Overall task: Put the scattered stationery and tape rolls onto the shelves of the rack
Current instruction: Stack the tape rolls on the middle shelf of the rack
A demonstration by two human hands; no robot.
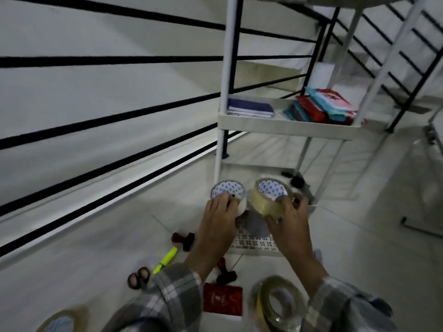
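My left hand (219,219) grips a white tape roll (229,190) with a blue-dotted core. My right hand (288,216) grips a clear brownish tape roll (266,200) with the same dotted core. Both rolls hover side by side over the bottom shelf (254,172) of the white rack (285,129). On the floor near me lie a yellow highlighter (166,258), dark red stamps (183,240), a small pair of round tape rolls (139,276), a red booklet (223,300), a yellowish tape roll (278,303) and another clear roll (60,321).
The middle shelf carries a blue notebook stack (250,108) and red and teal packets (321,107). A printed sheet (254,243) lies on the bottom shelf under my hands. A black horizontal railing (107,121) runs along the left. Pale tiled floor (383,236) spreads to the right.
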